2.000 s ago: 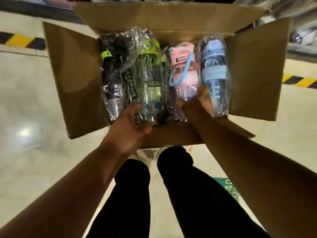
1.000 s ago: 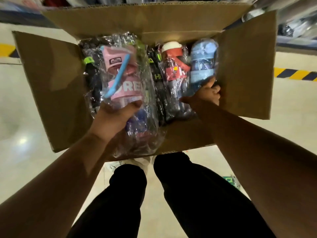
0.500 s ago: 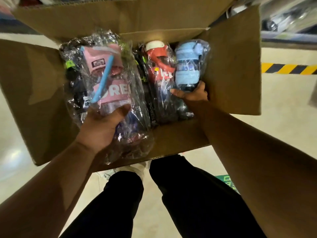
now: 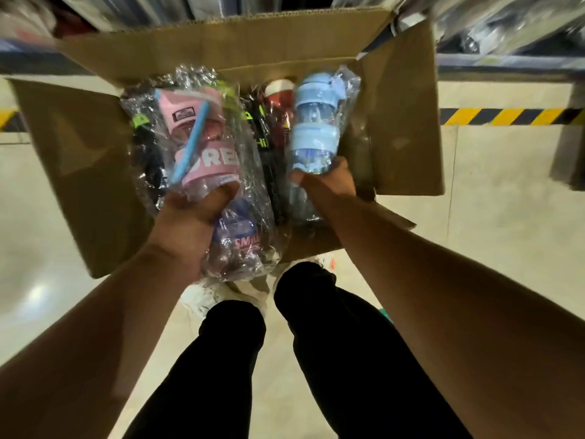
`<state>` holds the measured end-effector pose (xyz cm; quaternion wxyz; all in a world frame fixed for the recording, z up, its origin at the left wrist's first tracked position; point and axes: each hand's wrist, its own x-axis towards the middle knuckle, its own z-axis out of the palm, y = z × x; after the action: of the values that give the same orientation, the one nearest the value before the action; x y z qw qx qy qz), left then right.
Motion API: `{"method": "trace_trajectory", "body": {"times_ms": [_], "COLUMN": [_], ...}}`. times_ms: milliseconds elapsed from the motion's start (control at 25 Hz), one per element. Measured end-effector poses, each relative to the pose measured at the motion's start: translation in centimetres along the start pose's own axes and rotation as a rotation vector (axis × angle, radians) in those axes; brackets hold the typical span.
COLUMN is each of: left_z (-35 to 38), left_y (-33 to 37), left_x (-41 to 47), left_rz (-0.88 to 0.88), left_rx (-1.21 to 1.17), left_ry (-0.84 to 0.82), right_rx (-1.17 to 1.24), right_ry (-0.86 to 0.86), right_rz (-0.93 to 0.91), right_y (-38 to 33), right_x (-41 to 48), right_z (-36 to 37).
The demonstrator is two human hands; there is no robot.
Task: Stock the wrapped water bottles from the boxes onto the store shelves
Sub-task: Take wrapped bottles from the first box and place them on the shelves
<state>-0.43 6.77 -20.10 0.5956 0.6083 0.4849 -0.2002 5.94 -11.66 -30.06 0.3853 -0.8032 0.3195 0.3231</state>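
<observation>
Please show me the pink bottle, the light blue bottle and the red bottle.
pink bottle (image 4: 215,160), head view, on its pink lettered band.
light blue bottle (image 4: 311,136), head view, on its pale middle band.
red bottle (image 4: 278,103), head view, on its red upper body.

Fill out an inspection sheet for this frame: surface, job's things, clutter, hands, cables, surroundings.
Surface: pale glossy floor; open cardboard box in front of the person's feet.
Job's things: wrapped pink bottle and blue bottle, each held in a hand; red bottle and black bottles lie in the box.
Clutter: nothing seen.
Hands: left hand grips the pink bottle; right hand grips the blue bottle.
Cables: nothing seen.
Surroundings: blurred shelves beyond the box; yellow-black hazard tape on the floor.
</observation>
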Motion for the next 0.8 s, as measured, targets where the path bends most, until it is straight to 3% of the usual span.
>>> {"method": "trace_trajectory", "body": {"times_ms": [200,320,480,640,800], "left_z": [-2.2,-4.8,-7.7,-8.6,-6.6], "left_y": [5.1,9.5,14.6,18.9,22.7], "left_x": [-6.0,-12.8,-22.9,-31.4,-39.9], "left_rz": [0.025,0.026,0.116,0.340,0.429], "left_rx": [0.043,0.027,0.041,0.127,0.147], "left_ry": [-0.102,-0.170,-0.228,-0.230,-0.300], "right_rx": [0.042,0.228,0.437,0.520,0.544], "right_ry": [-0.233,-0.373,-0.321,-0.266,-0.293], "right_rz": [-0.114,-0.163,-0.265,-0.373,-0.523], "right_y": [-3.5,-6.2,-9.9,-11.4,-12.6], "right_x": [-11.0,-19.4,-31.6,-40.3,-46.3], "right_z": [-2.8,-8.7,-16.6,-22.9,-29.3]}}
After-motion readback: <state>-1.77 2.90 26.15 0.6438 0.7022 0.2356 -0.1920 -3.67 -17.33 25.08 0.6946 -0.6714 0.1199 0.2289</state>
